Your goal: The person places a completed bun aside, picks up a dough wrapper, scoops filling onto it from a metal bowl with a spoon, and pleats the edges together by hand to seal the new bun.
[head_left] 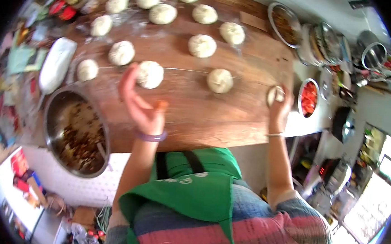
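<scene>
My left hand (141,105) is open, fingers stretched out and slightly blurred, just beside a round filled bun (150,75) on the wooden board; whether it touches the bun I cannot tell. Over at the board's right edge, my right hand (281,111) has its fingers round a small pale piece of dough (275,96). Between the two hands sits another pleated bun (219,81). Several more white buns, such as one at the middle (202,46) and one at the left (121,53), rest farther back on the board.
A large steel bowl (52,125) of brown chopped filling stands at the left front corner. Beyond the right edge is a bowl of red pieces (308,99). A metal dish (285,25) sits at the back right, and a white elongated container (57,66) lies left.
</scene>
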A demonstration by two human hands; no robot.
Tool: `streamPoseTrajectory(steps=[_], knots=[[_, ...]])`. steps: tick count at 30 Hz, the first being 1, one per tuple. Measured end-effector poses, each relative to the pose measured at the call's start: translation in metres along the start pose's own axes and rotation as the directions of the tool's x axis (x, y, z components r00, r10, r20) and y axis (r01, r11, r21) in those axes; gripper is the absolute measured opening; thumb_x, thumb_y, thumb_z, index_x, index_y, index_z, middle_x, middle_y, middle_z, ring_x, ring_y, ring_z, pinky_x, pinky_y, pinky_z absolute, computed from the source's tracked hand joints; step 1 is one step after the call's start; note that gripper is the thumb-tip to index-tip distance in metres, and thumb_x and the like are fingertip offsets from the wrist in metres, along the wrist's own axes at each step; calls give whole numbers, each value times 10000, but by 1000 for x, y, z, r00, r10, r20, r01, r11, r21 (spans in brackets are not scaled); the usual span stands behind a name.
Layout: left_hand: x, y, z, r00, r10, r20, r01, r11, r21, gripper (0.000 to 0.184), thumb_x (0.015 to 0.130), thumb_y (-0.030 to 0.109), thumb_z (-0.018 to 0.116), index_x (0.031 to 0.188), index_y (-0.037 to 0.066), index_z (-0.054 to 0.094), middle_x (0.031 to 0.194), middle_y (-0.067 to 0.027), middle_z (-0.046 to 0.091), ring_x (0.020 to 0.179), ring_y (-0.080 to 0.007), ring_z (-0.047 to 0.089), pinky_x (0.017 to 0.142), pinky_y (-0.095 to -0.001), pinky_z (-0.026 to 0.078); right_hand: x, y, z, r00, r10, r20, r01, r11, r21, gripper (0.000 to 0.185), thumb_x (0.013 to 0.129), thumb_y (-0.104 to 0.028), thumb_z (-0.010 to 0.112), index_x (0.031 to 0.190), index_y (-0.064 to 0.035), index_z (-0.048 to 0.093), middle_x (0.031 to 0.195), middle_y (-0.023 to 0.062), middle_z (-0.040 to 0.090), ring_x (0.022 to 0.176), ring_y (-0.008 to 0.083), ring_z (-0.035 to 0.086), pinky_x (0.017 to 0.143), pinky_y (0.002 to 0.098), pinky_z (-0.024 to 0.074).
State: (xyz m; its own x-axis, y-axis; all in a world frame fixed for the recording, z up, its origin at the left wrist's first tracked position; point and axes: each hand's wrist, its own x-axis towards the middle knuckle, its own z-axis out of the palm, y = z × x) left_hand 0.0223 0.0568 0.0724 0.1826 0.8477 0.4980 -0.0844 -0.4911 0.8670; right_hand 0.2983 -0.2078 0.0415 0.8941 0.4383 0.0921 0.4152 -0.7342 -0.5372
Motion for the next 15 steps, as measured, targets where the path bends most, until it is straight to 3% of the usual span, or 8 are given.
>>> streamPoseTrajectory(steps=[1,2,4,6,10,12,13,15], knots=[[12,12,-1,991,135,24,-137,984,112,932,678,690,676,1258,-12,476,1267,-149,466,1191,-291,451,1008,-426,385,10,36,-15,996,88,-33,-93,980,-173,443,921,-283,567,1269,-17,501,1250,184,533,1182,321,480,974,459,418],[27,33,0,972,231,39,-234,963,130,928,660,736,652,1187,-16,514,1220,-179,492,1170,-298,462,985,-423,403,5,100,-1,969,51,-240,-142,914,-380,602,881,-426,602,1310,-26,467,1286,230,506,1237,366,425,1032,489,349],[50,74,-5,917,385,104,-397,906,147,934,736,755,551,1171,-71,506,1178,-228,503,1096,-341,525,946,-455,438,4,138,5,881,350,-319,-462,783,-417,719,841,-512,616,1336,-20,445,1282,249,501,1231,377,430,1033,471,357],[73,115,-6,788,610,90,-616,784,82,856,744,759,511,1100,-20,523,1109,-209,509,1013,-343,565,905,-481,455,9,177,2,900,403,-168,-436,813,-386,812,818,-560,615,1359,9,409,1290,262,493,1247,384,414,1042,469,348],[81,199,-27,781,623,52,-609,777,-162,381,810,574,618,868,200,574,1010,0,483,919,-277,598,964,-590,355,17,155,0,883,436,-175,-470,832,-296,824,724,-542,717,1252,58,518,1192,282,569,1124,356,554,967,412,427],[91,214,-52,717,671,186,-621,737,-266,360,822,509,634,857,160,551,1041,41,503,963,-267,615,1011,-612,272,22,143,-4,865,478,-153,-502,827,-252,752,706,-504,743,1162,71,581,1103,261,625,998,352,617,885,407,473],[90,223,-68,733,621,277,-547,781,-302,338,824,465,649,855,143,552,1060,47,510,970,-252,620,1026,-608,259,25,144,-4,857,491,-157,-515,826,-229,679,712,-465,751,1098,77,612,999,219,665,852,309,645,803,389,495],[83,241,-102,763,453,460,-336,887,-316,297,826,378,679,850,109,553,1100,58,524,983,-223,629,1055,-599,233,25,142,-6,858,512,-53,-512,859,11,551,737,-373,758,1041,66,622,917,165,659,798,236,621,736,361,483]])
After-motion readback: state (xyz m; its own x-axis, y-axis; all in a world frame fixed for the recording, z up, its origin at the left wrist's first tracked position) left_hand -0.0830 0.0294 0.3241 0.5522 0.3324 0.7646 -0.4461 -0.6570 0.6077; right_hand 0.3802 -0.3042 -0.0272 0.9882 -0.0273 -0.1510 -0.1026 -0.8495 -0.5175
